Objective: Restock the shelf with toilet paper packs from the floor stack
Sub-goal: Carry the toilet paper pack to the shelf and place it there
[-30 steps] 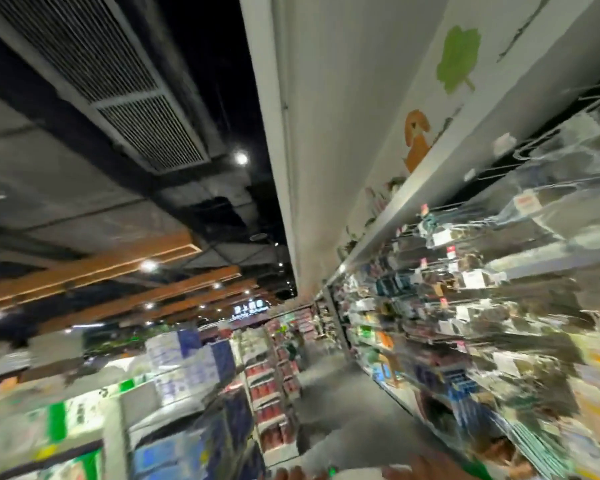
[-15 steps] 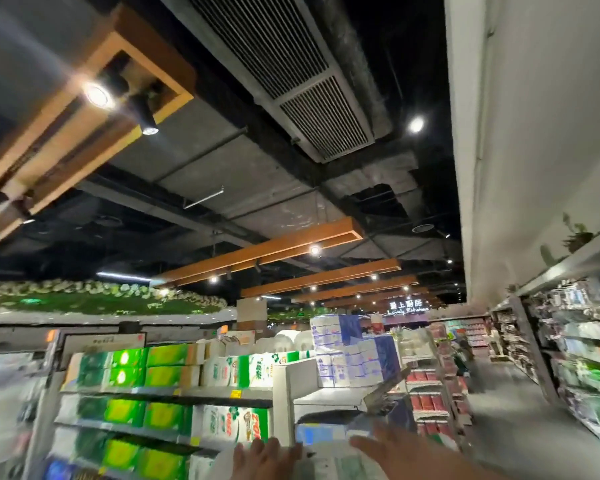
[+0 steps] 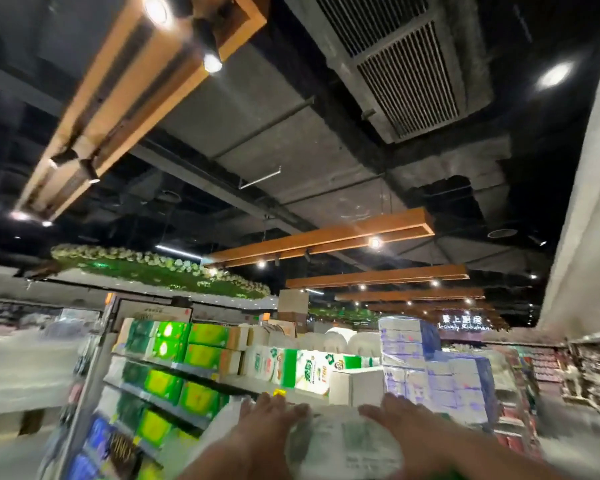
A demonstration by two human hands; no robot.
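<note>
On the far left I see only blur, then the shelf [image 3: 174, 368] comes in, its rows filled with green packs [image 3: 187, 341] and, lower down, blue ones. A second ago my view was tipped up along the other aisle and the ceiling; since then it has swung round to face this shelf, and both hands have risen from the bottom edge into plain sight. I read that as the carry ending and the placing about to start.

My left hand [image 3: 271, 415] lies flat on the near left of the toilet paper pack [image 3: 347, 445], fingers spread and fairly straight, pressing rather than curling. The pack is wrapped in clear film and sits low in my view, raised toward the shelf edge but not yet on it. My right hand [image 3: 399, 415] rests on its right side the same way, well apart from the left.

Further right stands a white box [image 3: 355, 384], then a stack of blue-and-white packs [image 3: 430, 372]. I cannot tell which gap I should aim for.
</note>
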